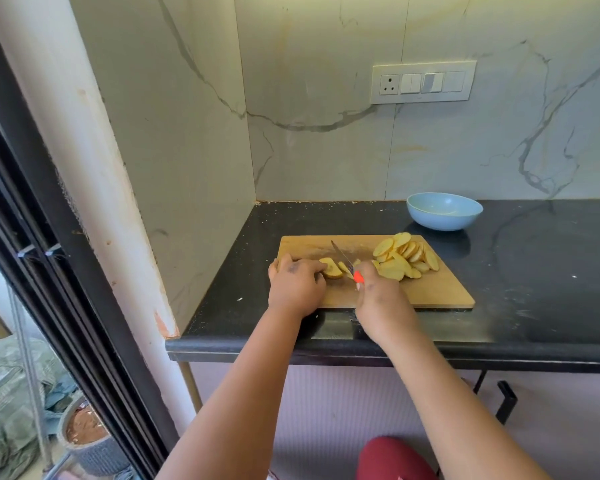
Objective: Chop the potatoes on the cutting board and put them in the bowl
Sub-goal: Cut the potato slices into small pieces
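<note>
At the far left we see a dark window frame (32, 209) and, beyond it, a grey pot (90, 441) low in the corner. Moving right, a black countertop (534, 271) meets a marble wall (326, 150), and on it lies a wooden cutting board (440, 292). Our left hand (297, 285) rests on the board's left part, its fingers curled over the uncut end of a potato (331, 268) and pinning it down. Just to the right of that piece we see the knife (343, 257), its blade angled away from us and its tip toward the board's far edge, with a few fresh slices lying against it. Our right hand (378, 299) is wrapped around the knife's orange handle (359, 277), gripping it firmly. Further right, touching the near side of that hand, a heap of potato slices (407, 258) sits on the board's right half, overlapping one another. Beyond the board's far right corner, apart from it, a blue bowl (444, 211) stands on the countertop near the wall; we cannot tell whether anything lies inside. Above the bowl, a switch panel (423, 81) is set in the wall.
</note>
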Available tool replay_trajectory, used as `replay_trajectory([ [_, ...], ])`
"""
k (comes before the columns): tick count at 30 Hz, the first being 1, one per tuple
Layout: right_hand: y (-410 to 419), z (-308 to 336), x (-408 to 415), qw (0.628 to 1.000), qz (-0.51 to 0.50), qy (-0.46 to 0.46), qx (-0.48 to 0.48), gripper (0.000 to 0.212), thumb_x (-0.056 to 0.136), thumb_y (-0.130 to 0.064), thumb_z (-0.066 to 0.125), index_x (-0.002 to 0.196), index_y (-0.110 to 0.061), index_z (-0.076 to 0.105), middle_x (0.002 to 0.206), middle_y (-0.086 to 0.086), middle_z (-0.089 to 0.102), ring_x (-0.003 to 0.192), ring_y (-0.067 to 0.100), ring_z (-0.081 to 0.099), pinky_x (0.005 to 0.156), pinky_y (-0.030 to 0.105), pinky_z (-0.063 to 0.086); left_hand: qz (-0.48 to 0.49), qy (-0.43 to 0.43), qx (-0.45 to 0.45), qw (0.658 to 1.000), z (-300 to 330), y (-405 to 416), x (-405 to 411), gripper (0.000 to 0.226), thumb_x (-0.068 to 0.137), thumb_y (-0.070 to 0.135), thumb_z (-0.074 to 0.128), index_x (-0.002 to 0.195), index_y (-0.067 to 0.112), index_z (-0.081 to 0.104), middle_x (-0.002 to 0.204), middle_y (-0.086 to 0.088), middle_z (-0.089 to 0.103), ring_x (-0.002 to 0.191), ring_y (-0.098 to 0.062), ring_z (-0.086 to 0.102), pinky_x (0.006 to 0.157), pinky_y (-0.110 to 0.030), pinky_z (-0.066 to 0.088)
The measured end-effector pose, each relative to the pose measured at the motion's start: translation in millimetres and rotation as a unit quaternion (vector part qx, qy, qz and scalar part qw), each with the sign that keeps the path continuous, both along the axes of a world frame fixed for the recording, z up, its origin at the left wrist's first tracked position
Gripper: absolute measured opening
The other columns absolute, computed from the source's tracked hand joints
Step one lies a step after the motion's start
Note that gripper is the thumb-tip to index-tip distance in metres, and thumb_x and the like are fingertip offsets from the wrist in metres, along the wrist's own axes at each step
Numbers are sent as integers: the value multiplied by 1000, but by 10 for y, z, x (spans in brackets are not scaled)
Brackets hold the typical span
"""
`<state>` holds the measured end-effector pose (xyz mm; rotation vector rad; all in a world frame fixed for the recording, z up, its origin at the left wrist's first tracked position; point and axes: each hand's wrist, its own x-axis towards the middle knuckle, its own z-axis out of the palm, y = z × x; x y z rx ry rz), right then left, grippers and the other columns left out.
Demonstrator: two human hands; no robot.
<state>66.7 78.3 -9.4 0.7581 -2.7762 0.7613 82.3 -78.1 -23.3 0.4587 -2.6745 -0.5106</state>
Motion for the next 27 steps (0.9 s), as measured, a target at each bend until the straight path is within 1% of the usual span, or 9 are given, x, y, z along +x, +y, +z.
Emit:
replay_trajectory([
  [6, -62, -58, -29, 1000, -18, 15, 3, 24, 97, -11, 46, 117, -24, 52, 76, -5, 54, 66, 11, 54, 52, 28, 49, 5, -5, -8, 1000, -1, 1, -7, 38, 99, 26, 40, 130, 33, 62, 134, 10, 59, 131, -22, 31, 116, -46, 7],
  [10, -102, 12, -30, 1000, -13, -1, 16, 22, 97, -11, 44, 113, -24, 52, 73, -5, 50, 62, 12, 53, 45, 24, 35, 6, -10, -22, 1000, -14, 1, -38, 39, 99, 25, 39, 130, 33, 62, 131, 7, 62, 127, -24, 36, 114, -42, 13],
  [12, -148, 73, -27, 999, 0, -4, 35, 19, 96, -10, 39, 107, -22, 50, 75, -2, 50, 61, 14, 50, 46, 27, 34, 11, -11, -27, 1000, -20, -6, -58, 40, 98, 24, 38, 129, 34, 62, 128, 5, 64, 124, -24, 39, 112, -41, 17],
  [14, -218, 181, -32, 998, 6, -13, 65, 24, 93, -4, 40, 108, -19, 51, 82, 2, 54, 65, 16, 51, 50, 29, 38, 17, -14, -24, 999, -20, -7, -59, 41, 97, 23, 38, 129, 35, 62, 125, 4, 65, 123, -26, 39, 110, -41, 21],
  [17, -318, 411, -90, 993, -10, -59, 98, 33, 89, 1, 51, 117, -17, 57, 100, 6, 59, 81, 20, 56, 70, 33, 53, 25, -30, -14, 999, -9, 4, -56, 42, 97, 22, 38, 130, 36, 60, 126, 0, 64, 125, -28, 36, 102, -40, 30],
  [20, -269, 642, -22, 981, -19, -66, 180, 23, 85, 1, 60, 103, -12, 55, 85, 8, 54, 74, 21, 55, 69, 33, 51, 32, -41, -11, 999, -10, 10, -64, 43, 98, 24, 36, 132, 37, 58, 128, -5, 61, 128, -27, 33, 93, -38, 36],
  [22, -169, 705, 58, 974, -14, -57, 219, 26, 82, 4, 62, 97, -14, 51, 80, 7, 52, 69, 20, 53, 68, 32, 51, 29, -40, -19, 999, -25, 11, -61, 43, 99, 25, 35, 134, 37, 57, 130, -1, 60, 126, -26, 34, 92, -37, 37],
  [25, 19, 686, 78, 969, -15, -70, 235, 31, 83, 3, 62, 111, -10, 58, 88, 7, 58, 77, 21, 58, 76, 33, 54, 23, -33, -35, 999, -47, 10, -38, 41, 101, 28, 35, 135, 35, 56, 134, 5, 59, 124, -27, 35, 95, -36, 36],
  [27, 158, 674, 51, 980, -13, -79, 181, 27, 89, -3, 58, 115, -13, 59, 96, 6, 62, 83, 21, 60, 73, 30, 53, 20, -28, -35, 999, -56, 7, -30, 41, 101, 28, 35, 136, 34, 56, 135, 5, 59, 125, -26, 35, 97, -36, 35],
])
